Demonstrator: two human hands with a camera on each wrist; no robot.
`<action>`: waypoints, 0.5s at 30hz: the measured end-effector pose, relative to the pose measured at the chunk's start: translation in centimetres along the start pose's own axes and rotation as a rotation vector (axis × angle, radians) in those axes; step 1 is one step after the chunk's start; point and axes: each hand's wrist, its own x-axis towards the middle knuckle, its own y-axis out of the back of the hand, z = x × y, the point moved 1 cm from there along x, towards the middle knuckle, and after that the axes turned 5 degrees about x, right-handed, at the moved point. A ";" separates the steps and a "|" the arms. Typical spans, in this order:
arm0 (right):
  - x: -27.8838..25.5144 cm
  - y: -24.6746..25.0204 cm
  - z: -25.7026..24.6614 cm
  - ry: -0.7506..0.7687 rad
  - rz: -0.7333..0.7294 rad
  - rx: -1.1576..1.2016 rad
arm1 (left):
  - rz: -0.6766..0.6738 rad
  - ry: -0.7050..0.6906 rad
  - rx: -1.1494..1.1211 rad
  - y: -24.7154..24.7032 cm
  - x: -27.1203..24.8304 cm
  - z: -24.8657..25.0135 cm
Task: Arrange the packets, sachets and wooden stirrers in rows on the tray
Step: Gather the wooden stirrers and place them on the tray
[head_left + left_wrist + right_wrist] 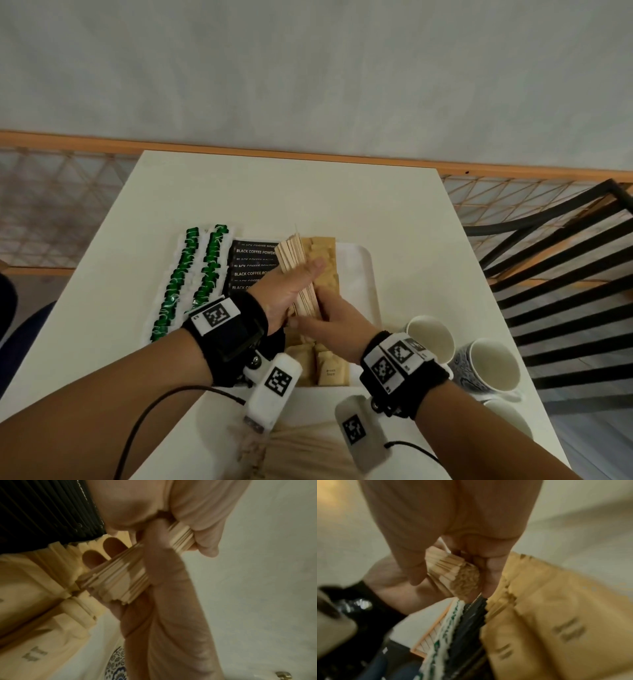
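a bundle of wooden stirrers point(298, 274) is shown held above the white tray point(363, 270), between the row of black coffee powder sachets point(255, 265) and the rows of brown paper packets point(325, 260). the bundle is gripped at both ends, apparently so that the sticks can be squared into one flat stack before being laid down as a row of their own; this is a judgement, not something seen. the left hand point(286, 291) is laid along the left side of the bundle, palm turned toward it, with the fingers point(205, 539) curled over the far part of the sticks and the thumb point(317, 265) extended across the top. the right hand point(329, 320) is clamped on the near end, the sticks being pinched between thumb point(412, 566) and curled fingers, as the right wrist view confirms. both wrists are raised off the table point(411, 219) and angled inward, so that the hands meet over the tray's middle.

two rows of green-and-white sachets point(191, 270) are already laid at the tray's left edge, with the black sachets just beside them. further brown packets point(322, 366) lie at the near edge. a loose pile of more stirrers point(308, 442) rests on the table in front of the tray, so the stirrer row is judged unfinished. white cups point(493, 365), one blue-patterned outside, stand to the right of the tray.
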 end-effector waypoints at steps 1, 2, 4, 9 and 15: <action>0.1 0.2 0.1 -0.013 0.031 -0.096 | 0.001 0.017 0.023 -0.2 0.2 0.0; 0.4 0.5 0.6 -0.030 0.073 -0.156 | 0.012 0.033 0.033 -0.4 0.5 -0.1; 0.7 0.9 1.3 -0.047 0.121 -0.182 | 0.023 0.079 0.042 -0.8 1.3 -0.3; 0.8 1.6 2.1 -0.101 0.186 -0.147 | -0.014 0.202 0.074 -1.5 3.5 -0.5; 1.6 3.5 2.8 -0.321 0.414 -0.148 | 0.083 0.203 0.071 -1.0 6.8 -0.5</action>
